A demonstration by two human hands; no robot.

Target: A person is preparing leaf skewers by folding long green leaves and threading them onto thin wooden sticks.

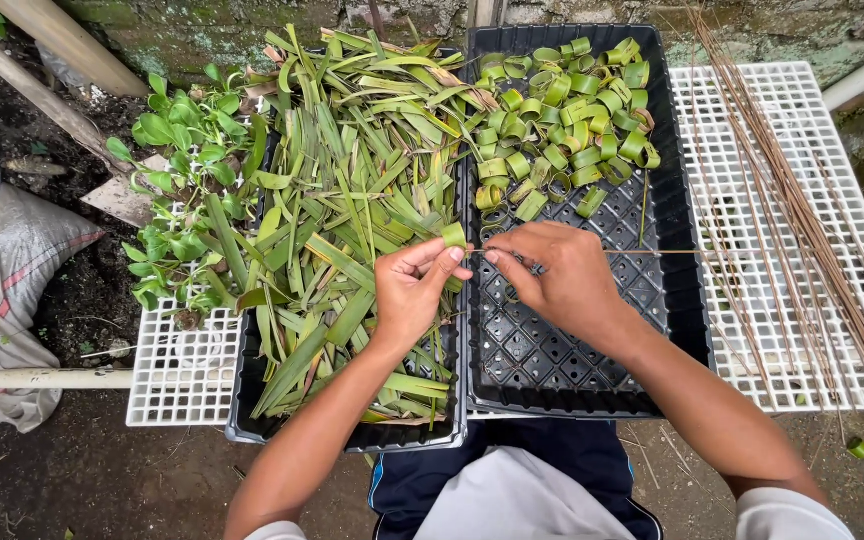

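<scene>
You are pinching a rolled strip of green leaf (453, 237) between the thumb and fingertips of your left hand (414, 290), keeping the little loop closed just above the seam where the two black trays meet. Your right hand (557, 280) is closing thumb and forefinger on a thin brown stick (652, 252), which is running out to the right over the tray; its tip is meeting the loop, apparently so it can pin the roll shut.

The left black tray (244, 400) is holding a loose heap of cut leaf strips (352, 200), lying within easy reach of your left hand. The right black tray (682, 300) is keeping the finished leaf rings (567, 110) gathered at its far end, leaving the near part bare. More sticks (782, 200) are lying in a bundle on the white grid rack (722, 110) at the right, beside your stick hand. A small leafy plant (182, 170) is standing at the far left.
</scene>
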